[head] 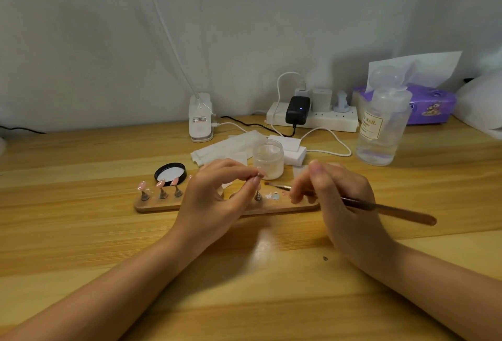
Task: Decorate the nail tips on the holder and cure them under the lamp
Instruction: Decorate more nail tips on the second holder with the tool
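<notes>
A wooden holder (157, 206) lies across the table, with three pink nail tips (160, 183) on metal stands at its left end. Above its middle, my left hand (214, 199) pinches a pink nail tip on its small metal stand (257, 196), thumb and forefinger curled round the tip. My right hand (339, 199) grips a thin nail brush (385, 208); its bristle end points left, close to the pinched tip. Smears of white gel (273, 196) sit on the holder under the brush. Part of the holder is hidden behind both hands.
An open clear jar (268, 158) stands just behind the hands, its black lid (170, 172) lying to the left. Further back are white wipes (225, 147), a clip lamp base (200, 117), a power strip (326, 117), a pump bottle (383, 123) and a purple tissue box (432, 106).
</notes>
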Available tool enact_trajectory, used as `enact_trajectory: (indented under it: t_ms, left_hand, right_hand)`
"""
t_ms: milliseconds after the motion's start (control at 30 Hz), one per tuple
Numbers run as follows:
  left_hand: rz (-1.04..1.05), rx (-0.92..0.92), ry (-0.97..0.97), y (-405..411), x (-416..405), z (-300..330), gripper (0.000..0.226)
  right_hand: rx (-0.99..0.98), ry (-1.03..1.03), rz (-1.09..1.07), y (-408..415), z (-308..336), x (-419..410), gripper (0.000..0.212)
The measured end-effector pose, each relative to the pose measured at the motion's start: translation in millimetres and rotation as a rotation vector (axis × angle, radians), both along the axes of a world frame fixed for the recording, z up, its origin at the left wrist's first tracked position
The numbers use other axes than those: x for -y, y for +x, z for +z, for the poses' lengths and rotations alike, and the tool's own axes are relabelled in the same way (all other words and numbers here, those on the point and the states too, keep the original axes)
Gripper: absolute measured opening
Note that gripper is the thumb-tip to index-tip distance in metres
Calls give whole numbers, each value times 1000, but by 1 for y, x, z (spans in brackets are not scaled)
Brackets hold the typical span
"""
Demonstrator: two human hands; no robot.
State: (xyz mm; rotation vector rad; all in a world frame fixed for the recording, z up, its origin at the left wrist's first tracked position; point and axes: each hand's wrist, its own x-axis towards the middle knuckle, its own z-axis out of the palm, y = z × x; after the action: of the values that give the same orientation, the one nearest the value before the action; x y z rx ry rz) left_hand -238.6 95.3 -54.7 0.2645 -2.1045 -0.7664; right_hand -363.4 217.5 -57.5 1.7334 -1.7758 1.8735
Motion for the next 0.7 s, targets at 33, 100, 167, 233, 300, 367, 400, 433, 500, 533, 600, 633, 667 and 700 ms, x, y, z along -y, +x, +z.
enact_trajectory:
  t_ms: [33, 100, 167, 233, 300, 367, 400, 433, 500, 533, 600, 633, 667, 700]
  left_hand:
    - [0, -5, 4, 0, 0, 1, 15]
    - [1, -11, 14, 0, 0, 1, 15]
    - [7, -4, 5, 0, -1, 1, 14]
    - [24, 3, -14, 0, -1, 1, 15]
    - [33, 1, -15, 0, -1, 0, 16]
    - [39, -3, -13, 0, -1, 0, 16]
    - [40, -6, -12, 0, -2, 0, 16]
    - [39, -7, -13, 0, -2, 0, 16]
    - [41, -6, -19, 0, -2, 0, 17]
    - [42, -3, -20, 0, -2, 1, 17]
    - [40, 3, -15, 0, -1, 1, 17]
    - [39, 5, -16, 0, -1, 1, 16]
    - [39, 7, -19, 0, -1, 0, 16]
    - [39, 9, -18, 0, -2, 0, 16]
  right_hand:
    - [16, -16, 3, 0, 0, -1, 37]
    - [22, -25, -1, 0, 0, -1, 37]
    - [-6, 0, -21, 1, 0, 1, 34]
    - [-45, 35, -35, 2, 1, 2, 30]
    - [-87, 46, -31, 2, 1, 4, 30]
    - [-76, 36, -25, 1, 0, 3, 35]
    - [-52, 28, -25, 0, -1, 3, 37]
    - [-25, 19, -26, -1, -1, 2, 39]
    - [39, -1, -24, -2, -1, 1, 41]
    - [61, -8, -22, -2, -1, 0, 40]
    - [46, -7, -24, -1, 0, 1, 36]
    - [16, 3, -26, 0, 1, 1, 34]
    - [-20, 16, -25, 1, 1, 2, 33]
    - [-52, 31, -23, 2, 2, 3, 32]
